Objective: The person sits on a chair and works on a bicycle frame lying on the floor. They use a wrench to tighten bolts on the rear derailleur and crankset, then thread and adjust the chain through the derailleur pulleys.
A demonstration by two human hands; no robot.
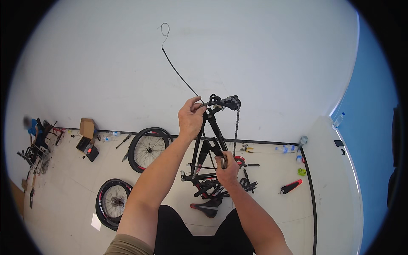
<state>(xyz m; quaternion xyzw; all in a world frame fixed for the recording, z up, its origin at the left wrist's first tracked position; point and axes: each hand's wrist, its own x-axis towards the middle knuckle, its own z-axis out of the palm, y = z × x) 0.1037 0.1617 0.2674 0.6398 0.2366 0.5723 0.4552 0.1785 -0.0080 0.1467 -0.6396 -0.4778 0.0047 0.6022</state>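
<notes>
Hands on an upside-down bike frame

The left hand pinches a thin cable by the gear changer on top of the frame. The right hand grips a frame tube lower down. The cable end sticks up loose, so it looks unfinished. Two wheels lie off on the pale floor, left of the frame, by a white wall.

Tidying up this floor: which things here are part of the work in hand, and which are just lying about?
In hand: left hand, cable, rear derailleur, bike frame, right hand, chain.

Lying about: two wheels, saddle, cardboard box, pliers, bottles.
</notes>
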